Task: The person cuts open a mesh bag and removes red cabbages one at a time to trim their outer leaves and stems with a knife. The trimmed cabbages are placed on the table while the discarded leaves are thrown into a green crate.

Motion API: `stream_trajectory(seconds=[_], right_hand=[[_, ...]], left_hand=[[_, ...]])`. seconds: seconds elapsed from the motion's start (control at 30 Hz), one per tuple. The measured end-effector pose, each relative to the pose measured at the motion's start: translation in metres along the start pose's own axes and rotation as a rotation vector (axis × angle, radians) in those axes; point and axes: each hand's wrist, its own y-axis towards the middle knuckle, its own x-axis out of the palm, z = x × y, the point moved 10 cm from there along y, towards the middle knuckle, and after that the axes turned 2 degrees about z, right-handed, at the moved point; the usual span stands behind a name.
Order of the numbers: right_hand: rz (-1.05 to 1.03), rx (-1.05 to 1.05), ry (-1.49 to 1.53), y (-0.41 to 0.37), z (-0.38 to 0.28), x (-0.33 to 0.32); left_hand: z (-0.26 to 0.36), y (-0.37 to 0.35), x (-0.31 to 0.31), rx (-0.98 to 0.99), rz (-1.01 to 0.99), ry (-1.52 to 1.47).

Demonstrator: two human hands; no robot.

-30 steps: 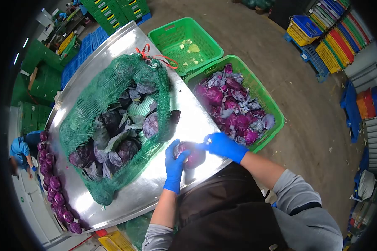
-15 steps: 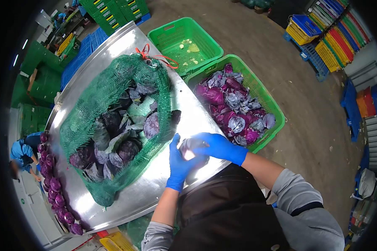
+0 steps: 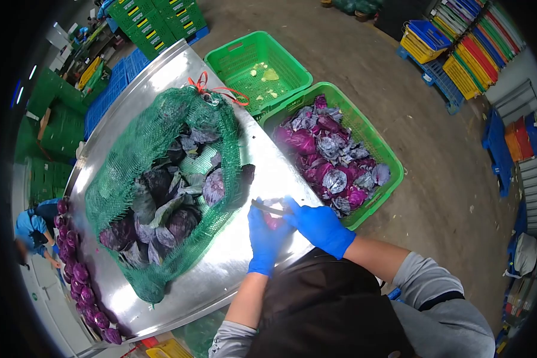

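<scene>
My left hand [image 3: 265,237], in a blue glove, is closed around a cabbage [image 3: 274,215] whose pale, glaring top shows between my hands. Over that cabbage, my right hand [image 3: 325,230], gloved in blue too, grips a knife whose dark blade [image 3: 268,207] points left across it. A green mesh bag [image 3: 122,161] lies on the metal table [image 3: 215,268] to the left, its opening showing purple cabbages [image 3: 184,224] and loose leaves. Red string [image 3: 206,88] is at the bag's top end.
A green crate [image 3: 370,218] of purple leaves stands right of the table, beside another green crate [image 3: 304,74] with pale scraps. Trimmed cabbages [image 3: 80,273] line the table's left edge. Beyond them is a person in blue [image 3: 33,227].
My right hand has turned and lowered slightly, and a dark blade now shows over the cabbage. The view has shifted a little.
</scene>
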Motion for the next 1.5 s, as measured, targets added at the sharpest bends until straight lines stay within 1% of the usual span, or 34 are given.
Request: stream_trajectory(seconds=[0.07,0.1,0.17,0.2,0.27,0.3,0.33,0.37,0.4,0.43,0.47,0.5,0.53,0.57,0.6,0.63,0.67,0.73,0.77,0.8,0.83,0.87,0.9,0.93,1.0,1.07,1.1,1.13,1.2,1.27,1.3,1.37,1.4,1.5], right_hand=[[-0.069,0.008,0.008,0.006,0.005,0.015],[-0.068,0.006,0.007,0.012,0.006,0.018],[-0.054,-0.058,0.06,0.021,0.006,0.021],[-0.056,-0.054,0.058,0.03,0.022,0.024],[-0.39,0.226,0.596,0.039,0.067,0.064],[-0.384,0.235,0.601,0.036,0.056,0.052],[-0.34,0.212,0.513,0.04,0.047,0.033],[-0.301,0.186,0.426,0.045,0.039,0.02],[-0.303,0.186,0.43,0.044,0.036,0.029],[-0.191,0.2,0.477,0.044,0.039,0.034],[-0.072,0.211,0.519,0.046,0.046,0.036],[-0.044,0.337,0.712,0.047,0.059,0.042],[-0.046,0.345,0.714,0.046,0.068,0.041],[-0.027,0.511,0.596,0.044,0.092,0.027],[-0.007,0.668,0.472,0.039,0.114,0.013],[-0.064,0.604,0.421,0.041,0.116,0.008],[-0.064,0.604,0.417,0.038,0.116,0.015],[-0.044,0.178,0.435,0.038,0.075,0.04],[-0.091,0.09,0.231,0.035,0.058,0.052],[-0.091,0.097,0.235,0.034,0.061,0.054],[-0.157,0.079,0.32,0.031,0.061,0.063],[-0.222,0.057,0.407,0.031,0.058,0.068],[-0.362,0.215,0.198,0.026,0.083,0.087],[-0.352,0.212,0.2,0.024,0.092,0.086],[-0.079,0.324,0.326,0.022,0.116,0.053],[0.061,0.526,0.221,0.024,0.142,0.018],[0.033,0.598,0.039,0.027,0.149,0.006],[0.033,0.598,0.041,0.028,0.141,0.002],[0.051,0.304,0.409,0.038,0.089,-0.001],[-0.103,0.119,0.649,0.035,0.024,0.005],[-0.103,0.124,0.649,0.034,0.021,0.01],[-0.36,0.248,0.691,0.024,0.021,0.046],[-0.358,0.247,0.691,0.024,0.023,0.044],[-0.372,0.128,0.671,0.027,0.017,0.027]], left_hand=[[-0.012,0.0,-0.002,0.002,0.034,0.148],[-0.012,0.002,-0.002,0.003,0.036,0.148],[-0.024,-0.003,-0.005,-0.141,0.057,0.202],[-0.021,-0.008,-0.003,-0.143,0.054,0.2],[0.014,-0.019,0.0,0.139,0.115,0.344],[0.013,-0.022,-0.001,0.173,0.11,0.31],[0.012,-0.019,-0.002,0.183,0.113,0.307],[0.001,-0.014,-0.005,0.098,0.092,0.061],[-0.013,-0.015,-0.006,0.003,0.064,-0.179],[-0.027,-0.019,-0.005,-0.095,0.034,-0.416],[-0.036,-0.02,-0.007,-0.093,0.033,-0.412],[-0.034,-0.021,-0.014,0.041,0.077,-0.314],[-0.03,-0.028,-0.018,0.167,0.117,-0.217],[-0.032,-0.032,-0.015,0.061,0.087,-0.387],[-0.033,-0.031,-0.015,0.063,0.086,-0.391],[-0.032,-0.03,-0.018,0.105,0.112,-0.36],[-0.031,-0.029,-0.02,0.146,0.138,-0.329],[-0.03,-0.023,-0.016,0.136,0.135,-0.341],[-0.031,-0.018,-0.007,0.036,0.043,-0.464],[-0.035,-0.017,0.003,-0.068,-0.051,-0.583],[-0.035,-0.021,-0.008,0.01,0.019,-0.468],[-0.045,-0.026,-0.011,0.005,0.017,-0.461],[-0.042,-0.031,-0.018,0.128,0.04,-0.312],[-0.036,-0.034,-0.024,0.259,0.065,-0.163],[-0.041,-0.036,-0.028,0.194,0.098,-0.231],[-0.053,-0.033,-0.033,-0.006,0.119,-0.381],[-0.055,-0.03,-0.034,-0.027,0.122,-0.399],[-0.055,-0.027,-0.036,-0.026,0.123,-0.397],[-0.077,-0.02,-0.034,-0.247,0.204,-0.515],[-0.073,-0.013,-0.03,-0.248,0.229,-0.526],[-0.069,-0.01,-0.029,-0.223,0.24,-0.506],[-0.07,-0.009,-0.029,-0.21,0.242,-0.478],[-0.07,-0.008,-0.028,-0.208,0.241,-0.477],[-0.06,-0.008,-0.022,-0.18,0.221,-0.453]])
